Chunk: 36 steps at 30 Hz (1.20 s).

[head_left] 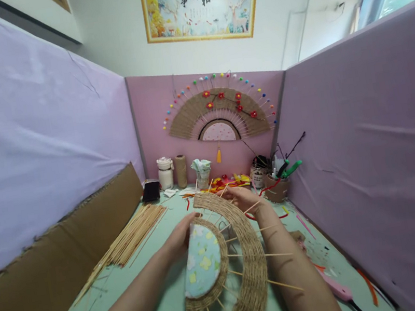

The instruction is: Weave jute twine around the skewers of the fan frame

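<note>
A half-round fan frame (251,253) of woven brown twine on thin sticks is held up over the green table, its straight side facing left. Patterned blue cloth (204,261) fills its inner half-circle. My left hand (183,233) grips the inner part near its upper corner, fingers partly hidden behind it. At the upper outer edge of the twine band, my right hand (242,198) is closed round the frame and its sticks. Stick ends poke out past the band over my right forearm.
Bundled sticks (137,235) lie at the left beside a cardboard strip (69,251). Behind stand a white jar (166,173), a twine roll (181,171) and tool pots (276,188). A pink glue gun (336,287) lies right. A finished fan (186,122) hangs on the back panel.
</note>
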Tool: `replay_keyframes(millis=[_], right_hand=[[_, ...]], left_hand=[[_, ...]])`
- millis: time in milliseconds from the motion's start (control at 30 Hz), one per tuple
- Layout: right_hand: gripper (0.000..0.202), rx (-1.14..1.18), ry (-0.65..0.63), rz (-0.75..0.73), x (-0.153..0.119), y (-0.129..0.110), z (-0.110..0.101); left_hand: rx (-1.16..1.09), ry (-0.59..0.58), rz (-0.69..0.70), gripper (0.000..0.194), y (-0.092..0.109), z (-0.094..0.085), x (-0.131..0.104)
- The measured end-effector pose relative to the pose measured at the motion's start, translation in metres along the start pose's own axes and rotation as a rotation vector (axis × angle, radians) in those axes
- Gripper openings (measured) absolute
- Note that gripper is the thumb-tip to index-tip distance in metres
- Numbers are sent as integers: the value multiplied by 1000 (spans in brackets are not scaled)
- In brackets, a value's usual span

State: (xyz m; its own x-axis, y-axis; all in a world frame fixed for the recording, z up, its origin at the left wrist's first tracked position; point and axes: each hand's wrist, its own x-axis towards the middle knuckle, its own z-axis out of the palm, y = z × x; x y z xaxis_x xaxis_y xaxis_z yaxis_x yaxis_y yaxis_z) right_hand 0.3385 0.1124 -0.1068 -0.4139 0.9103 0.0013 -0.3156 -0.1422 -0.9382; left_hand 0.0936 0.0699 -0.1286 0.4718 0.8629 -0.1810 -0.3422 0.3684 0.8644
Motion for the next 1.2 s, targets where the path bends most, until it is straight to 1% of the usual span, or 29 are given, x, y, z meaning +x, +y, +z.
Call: replay_keyframes(millis=[33, 67, 100, 167, 267, 400, 467, 567, 667, 767, 833, 933, 1067, 1133, 1200], right_hand=[[33, -8, -8, 8, 2, 1, 3], [33, -16, -15, 14, 3, 3, 6], [32, -27, -21, 23, 5, 4, 8], [31, -49, -27, 35, 7, 7, 12], [30, -77, -40, 44, 7, 8, 17], [29, -116, -75, 68, 7, 8, 23], [31, -159, -80, 71, 7, 8, 23], [39, -249, -65, 43, 9, 10, 19], [43, -302, -2, -11, 10, 11, 10], [50, -298, 63, -67, 10, 9, 2], [53, -304, 80, -64, 9, 8, 0], [54, -351, 72, -30, 6, 6, 0], [58, -395, 0, -57, 0, 3, 4], [58, -409, -53, -63, -3, 1, 5], [59, -420, -78, -57, -6, -1, 6]], left_hand=[[9, -2, 2, 32, 9, 0, 9], [-2, 31, 55, 32, 18, -1, 18], [-20, 113, 116, 29, 25, -2, 26], [-42, 228, 166, 27, 33, -3, 41], [-44, 329, 187, 25, 33, -5, 50], [-26, 397, 222, 15, 26, -10, 46], [-28, 395, 228, 14, 24, -12, 41], [-46, 370, 242, 14, 25, -14, 36], [-75, 351, 274, 14, 25, -13, 35], [-114, 347, 314, 11, 24, -13, 36], [-133, 347, 326, 10, 24, -15, 37], [-161, 326, 334, 14, 24, -17, 38], [-212, 248, 345, 20, 24, -18, 37], [-222, 242, 351, 22, 25, -18, 37], [-243, 253, 341, 19, 25, -18, 35]])
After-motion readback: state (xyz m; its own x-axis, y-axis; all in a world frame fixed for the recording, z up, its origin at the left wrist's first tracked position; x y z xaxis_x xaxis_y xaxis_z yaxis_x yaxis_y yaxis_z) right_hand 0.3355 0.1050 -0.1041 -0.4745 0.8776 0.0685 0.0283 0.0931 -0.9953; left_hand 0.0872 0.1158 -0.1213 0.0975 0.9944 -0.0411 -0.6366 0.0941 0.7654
